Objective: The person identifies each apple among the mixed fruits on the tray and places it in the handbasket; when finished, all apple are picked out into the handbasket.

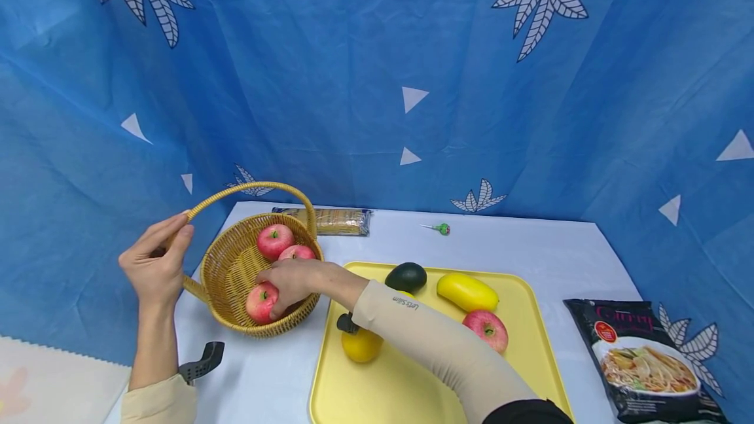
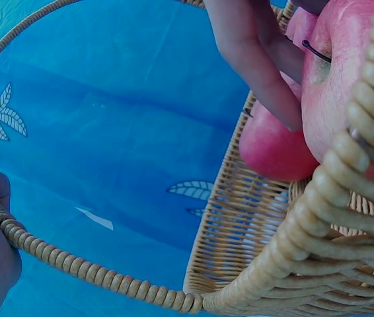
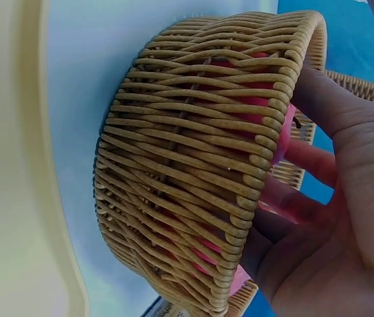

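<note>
My left hand (image 1: 154, 257) grips the handle (image 1: 259, 184) of a round wicker basket (image 1: 232, 260) at its left side; the handle arches over the basket. Inside lie red apples: one apple (image 1: 275, 241) at the back, another (image 1: 297, 252) partly covered by my right hand (image 1: 294, 283). That hand reaches over the right rim and holds a nearer apple (image 1: 261, 301), its fingers bent around the fruit. From the right wrist, the fingers pass over the rim beside a red apple (image 3: 283, 135), mostly hidden behind the weave. In the left wrist view, a finger lies against an apple (image 2: 276, 148).
A yellow tray (image 1: 406, 391) right of the basket bears an orange (image 1: 361, 347), a dark green avocado (image 1: 406, 277), a yellow mango (image 1: 467, 291) and an apple (image 1: 486, 330). Behind are a noodle packet (image 1: 341, 222) and a lollipop (image 1: 442, 228); a black food bag (image 1: 642, 358) lies far right.
</note>
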A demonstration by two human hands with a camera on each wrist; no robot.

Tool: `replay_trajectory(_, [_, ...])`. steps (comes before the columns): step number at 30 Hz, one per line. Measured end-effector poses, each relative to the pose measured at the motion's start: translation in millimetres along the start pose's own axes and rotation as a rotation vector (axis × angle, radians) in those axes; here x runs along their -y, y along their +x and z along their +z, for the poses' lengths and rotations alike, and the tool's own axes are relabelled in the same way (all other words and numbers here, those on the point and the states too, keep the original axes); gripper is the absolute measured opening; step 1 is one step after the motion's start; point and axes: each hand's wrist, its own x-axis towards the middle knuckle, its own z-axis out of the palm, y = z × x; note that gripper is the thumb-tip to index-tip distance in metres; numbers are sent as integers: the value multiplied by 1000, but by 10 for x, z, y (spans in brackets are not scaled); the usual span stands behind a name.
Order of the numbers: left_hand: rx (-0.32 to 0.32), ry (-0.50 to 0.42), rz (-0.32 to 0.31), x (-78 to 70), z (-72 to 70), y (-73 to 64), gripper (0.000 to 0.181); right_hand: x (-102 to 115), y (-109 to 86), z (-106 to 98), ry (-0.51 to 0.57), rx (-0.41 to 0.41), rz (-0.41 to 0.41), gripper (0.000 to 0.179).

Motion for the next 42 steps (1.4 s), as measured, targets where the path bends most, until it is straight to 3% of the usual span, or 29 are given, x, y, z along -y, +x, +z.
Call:
replay_trajectory(28, [-3, -1, -3, -2, 0, -5, 19, -13, -106, -134, 2, -23, -45, 75])
replay_trajectory(42, [-3, 40, -4, -25, 15, -9, 19, -80, -340, -294, 6, -66, -99, 74])
